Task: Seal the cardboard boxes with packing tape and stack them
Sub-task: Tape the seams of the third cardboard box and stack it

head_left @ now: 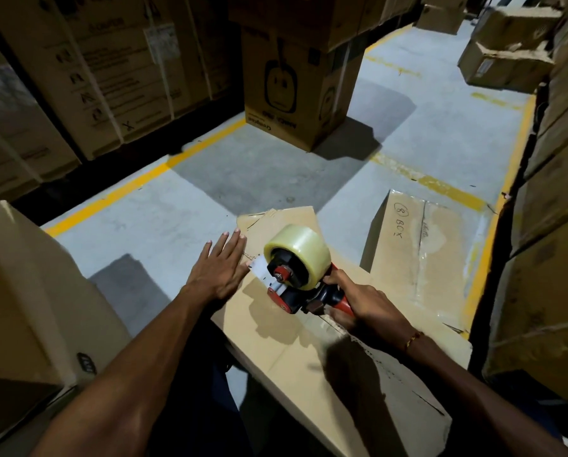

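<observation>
Here, in a dim warehouse aisle, a person works over a cardboard box that lies low in front of them on the grey floor. The left hand lies flat with straight fingers on the box's left edge, just beside the loose end of tape. The right hand grips the red handle of a tape gun, whose clear roll stands above the box top, its front end touching the cardboard. A second box, hand-marked on its top, sits touching the first on the right. An upright printed carton stands well apart beyond a yellow line, and stacked cartons wall both sides
</observation>
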### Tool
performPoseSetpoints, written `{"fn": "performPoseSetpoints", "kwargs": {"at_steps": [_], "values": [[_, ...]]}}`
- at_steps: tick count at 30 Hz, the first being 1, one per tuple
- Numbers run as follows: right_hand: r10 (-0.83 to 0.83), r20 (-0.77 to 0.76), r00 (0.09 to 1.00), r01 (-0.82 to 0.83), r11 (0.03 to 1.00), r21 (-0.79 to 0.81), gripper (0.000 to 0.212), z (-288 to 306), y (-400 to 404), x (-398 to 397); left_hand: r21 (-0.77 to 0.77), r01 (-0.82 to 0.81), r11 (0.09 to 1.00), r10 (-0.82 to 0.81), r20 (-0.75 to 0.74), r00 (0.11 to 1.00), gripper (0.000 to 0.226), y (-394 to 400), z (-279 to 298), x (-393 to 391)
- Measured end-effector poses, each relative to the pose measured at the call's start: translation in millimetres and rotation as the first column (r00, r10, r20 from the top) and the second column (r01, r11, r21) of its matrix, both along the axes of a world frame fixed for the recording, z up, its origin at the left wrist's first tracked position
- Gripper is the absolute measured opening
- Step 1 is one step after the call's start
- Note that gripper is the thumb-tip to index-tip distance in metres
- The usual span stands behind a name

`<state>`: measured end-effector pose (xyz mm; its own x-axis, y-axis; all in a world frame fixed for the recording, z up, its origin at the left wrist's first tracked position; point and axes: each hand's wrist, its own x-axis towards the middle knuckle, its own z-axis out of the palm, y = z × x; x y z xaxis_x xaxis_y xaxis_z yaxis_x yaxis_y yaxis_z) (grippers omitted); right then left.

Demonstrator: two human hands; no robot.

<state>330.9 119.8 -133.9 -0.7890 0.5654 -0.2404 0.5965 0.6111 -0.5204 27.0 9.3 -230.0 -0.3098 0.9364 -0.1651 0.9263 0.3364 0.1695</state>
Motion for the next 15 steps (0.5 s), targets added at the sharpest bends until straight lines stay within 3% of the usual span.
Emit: {"fn": "performPoseSetpoints", "kwargs": {"at_steps": [8,15], "values": [[0.008,-0.066,0.998,-0.005,0.999,0.035,0.049,22,5,0,0.035,-0.021,0.999,0.021,0.013,1.000,0.073,-1,-5,0],[-0.005,-0.014,1.000,0.005,0.999,0.040,0.048,14,3,-1,0.028,-0.027,0.999,0.027,-0.008,1.000,0.077,1,-7,-1]]}}
